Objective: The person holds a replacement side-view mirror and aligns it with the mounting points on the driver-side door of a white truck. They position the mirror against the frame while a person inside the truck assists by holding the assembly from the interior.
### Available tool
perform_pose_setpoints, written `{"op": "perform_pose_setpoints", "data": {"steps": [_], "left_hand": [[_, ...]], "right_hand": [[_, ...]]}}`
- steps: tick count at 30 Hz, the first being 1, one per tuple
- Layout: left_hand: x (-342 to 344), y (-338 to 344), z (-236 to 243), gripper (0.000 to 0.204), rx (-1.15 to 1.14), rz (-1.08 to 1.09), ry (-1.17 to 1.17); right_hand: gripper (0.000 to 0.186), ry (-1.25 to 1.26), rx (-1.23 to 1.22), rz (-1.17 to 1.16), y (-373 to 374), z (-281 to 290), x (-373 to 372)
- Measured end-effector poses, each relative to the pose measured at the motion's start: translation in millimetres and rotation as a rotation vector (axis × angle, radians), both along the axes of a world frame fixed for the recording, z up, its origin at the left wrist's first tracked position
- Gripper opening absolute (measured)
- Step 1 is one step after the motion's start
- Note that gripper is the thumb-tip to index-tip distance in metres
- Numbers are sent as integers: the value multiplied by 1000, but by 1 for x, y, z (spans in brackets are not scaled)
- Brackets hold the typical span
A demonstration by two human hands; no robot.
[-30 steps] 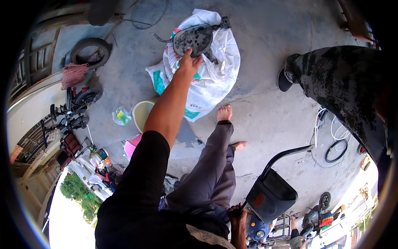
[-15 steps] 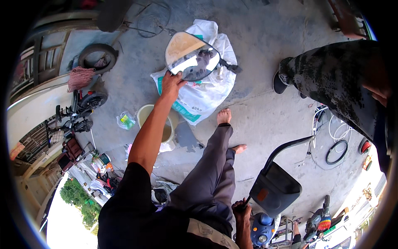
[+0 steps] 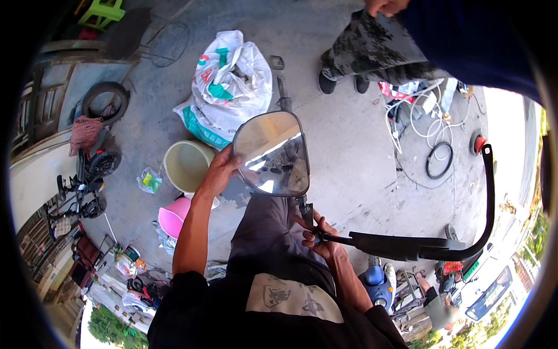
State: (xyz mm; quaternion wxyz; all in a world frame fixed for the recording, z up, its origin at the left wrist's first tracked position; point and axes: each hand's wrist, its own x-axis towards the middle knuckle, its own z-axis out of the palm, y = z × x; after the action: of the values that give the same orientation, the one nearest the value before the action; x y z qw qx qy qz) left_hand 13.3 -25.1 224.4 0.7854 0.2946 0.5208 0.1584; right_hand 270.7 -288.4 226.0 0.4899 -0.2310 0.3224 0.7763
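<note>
You get bright daylight, overexposed at the lower left and right rim; the mirror [image 3: 272, 154] glares, edges bend and darken, and focus stays fairly sharp at centre.

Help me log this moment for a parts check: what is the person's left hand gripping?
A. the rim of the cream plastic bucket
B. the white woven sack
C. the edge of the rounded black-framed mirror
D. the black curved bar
C: the left hand clasps the left edge of the rounded black-framed mirror, raised above the cream plastic bucket and the white woven sack.
</note>
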Motion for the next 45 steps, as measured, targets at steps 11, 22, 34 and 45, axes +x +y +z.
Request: {"op": "perform_pose_setpoints", "data": {"steps": [11,22,34,45], "left_hand": [[29,-36,41,49,41,-16,-247],[53,-34,60,44,201,41,-437],[85,-50,118,54,644,69,-169],[109,-77,184,63,999,-10,319]], "right_hand": [[68,205,379,-281,-43,48,3],[32,-394,342,-188,-31,113,-9],[39,-738,395,-140,-40,116,-1],[39,-800,451,-159,-40,99,6]]}}
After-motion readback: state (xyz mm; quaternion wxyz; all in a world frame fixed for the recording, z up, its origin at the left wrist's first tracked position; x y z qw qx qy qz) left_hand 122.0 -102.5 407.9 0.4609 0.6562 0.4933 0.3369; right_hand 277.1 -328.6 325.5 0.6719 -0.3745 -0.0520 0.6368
